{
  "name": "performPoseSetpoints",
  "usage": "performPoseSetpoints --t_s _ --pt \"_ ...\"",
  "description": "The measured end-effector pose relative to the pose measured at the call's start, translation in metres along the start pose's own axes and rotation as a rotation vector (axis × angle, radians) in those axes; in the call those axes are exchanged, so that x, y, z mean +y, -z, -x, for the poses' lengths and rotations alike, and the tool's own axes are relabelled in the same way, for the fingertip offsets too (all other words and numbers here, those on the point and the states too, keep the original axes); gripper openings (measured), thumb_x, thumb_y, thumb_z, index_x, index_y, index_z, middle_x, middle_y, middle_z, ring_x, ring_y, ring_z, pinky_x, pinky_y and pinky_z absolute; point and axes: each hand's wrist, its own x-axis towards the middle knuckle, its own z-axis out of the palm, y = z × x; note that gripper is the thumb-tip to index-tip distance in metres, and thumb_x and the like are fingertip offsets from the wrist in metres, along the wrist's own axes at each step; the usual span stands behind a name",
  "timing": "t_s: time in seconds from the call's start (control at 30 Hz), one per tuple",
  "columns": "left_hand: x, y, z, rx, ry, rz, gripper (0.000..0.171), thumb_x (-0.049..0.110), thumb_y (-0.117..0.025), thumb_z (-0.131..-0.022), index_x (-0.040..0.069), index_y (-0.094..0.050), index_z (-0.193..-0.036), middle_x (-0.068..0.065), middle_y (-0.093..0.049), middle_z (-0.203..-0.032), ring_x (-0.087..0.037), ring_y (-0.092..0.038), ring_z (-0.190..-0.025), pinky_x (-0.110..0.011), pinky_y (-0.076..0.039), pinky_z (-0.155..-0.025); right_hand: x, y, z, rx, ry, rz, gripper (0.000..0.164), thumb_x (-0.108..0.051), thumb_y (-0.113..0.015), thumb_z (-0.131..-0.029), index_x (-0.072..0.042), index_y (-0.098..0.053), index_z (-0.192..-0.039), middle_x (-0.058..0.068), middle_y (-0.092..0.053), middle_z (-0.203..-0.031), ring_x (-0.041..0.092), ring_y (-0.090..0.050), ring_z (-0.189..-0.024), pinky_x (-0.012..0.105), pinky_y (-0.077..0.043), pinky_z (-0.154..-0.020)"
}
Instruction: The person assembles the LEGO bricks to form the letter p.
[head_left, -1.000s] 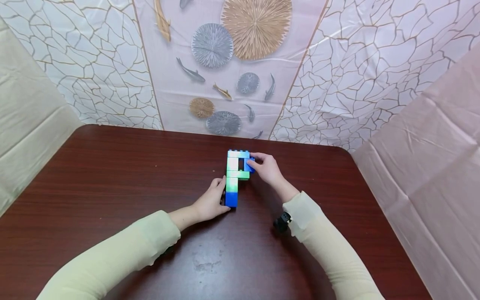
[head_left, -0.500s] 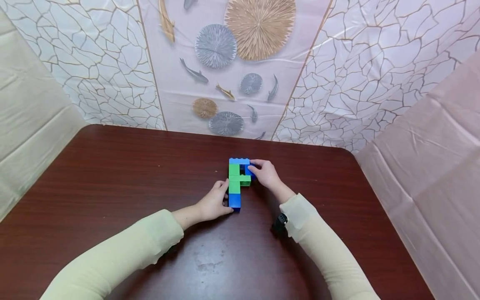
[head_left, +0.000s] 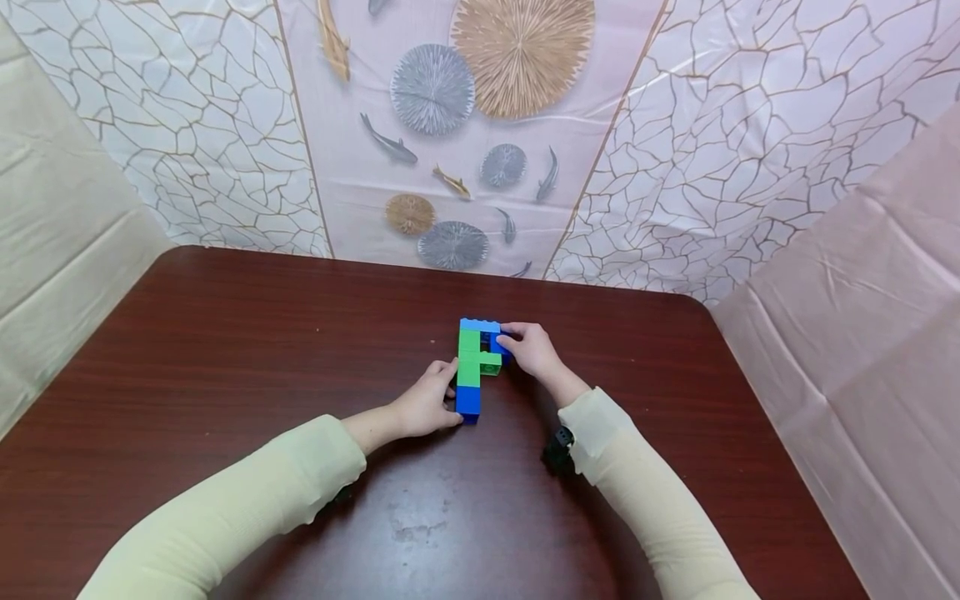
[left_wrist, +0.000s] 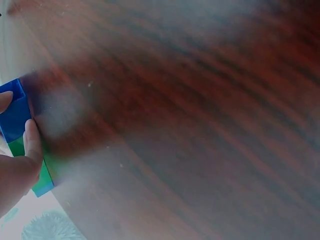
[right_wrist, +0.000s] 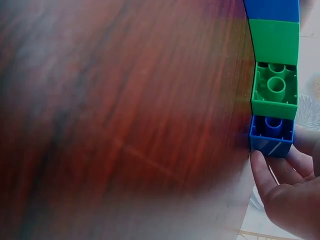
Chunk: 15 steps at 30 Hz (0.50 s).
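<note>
Several blue and green toy building bricks are joined into one F-shaped build (head_left: 469, 367) at the middle of the table. My left hand (head_left: 426, 404) grips its lower left side, the thumb at the end of the bottom blue brick (left_wrist: 15, 117) and a finger along the side. On the far right, my right hand (head_left: 534, 350) pinches a blue brick (right_wrist: 272, 142) under the build's top bar. Beside that brick, a green brick (right_wrist: 275, 87) sticks out as the middle arm, its hollow underside facing the right wrist camera.
The dark red-brown wooden table (head_left: 262, 375) extends around both hands. A patterned cloth (head_left: 465, 150) hangs behind its far edge, with pale pink panels (head_left: 862, 350) at the sides. A dark device (head_left: 558, 450) is strapped at the right wrist.
Both hands have drawn the build slightly nearer the body and tilted it, so the glare on it is gone and the middle arm's underside shows. Both grips look the same.
</note>
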Motion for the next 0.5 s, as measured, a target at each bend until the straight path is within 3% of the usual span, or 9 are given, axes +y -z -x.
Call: performPoseSetpoints --t_s 0.3,0.5 --pt "0.0 -0.002 -0.001 -0.001 0.003 -0.004 0.092 0.005 -0.073 -0.078 -0.005 -0.012 -0.147 -0.022 -0.033 -0.136 -0.019 -0.053 -0.102 -0.027 -0.05 -0.077 -0.002 0.002 0.001 0.007 0.0 0.017 0.041 -0.022 -0.056 -0.094 -0.003 -0.053 -0.131 0.015 -0.053 -0.135 0.029 -0.046 -0.128 0.043 -0.039 -0.106" --pt "-0.001 0.01 0.003 -0.05 -0.018 -0.027 0.095 0.019 -0.072 -0.08 0.0 -0.01 -0.149 -0.021 -0.028 -0.143 -0.027 -0.046 -0.121 -0.039 -0.044 -0.098 -0.01 0.009 0.007 0.046 0.051 0.053 0.049 -0.031 -0.056 -0.094 -0.005 -0.049 -0.135 0.014 -0.05 -0.138 0.029 -0.044 -0.13 0.044 -0.037 -0.106"
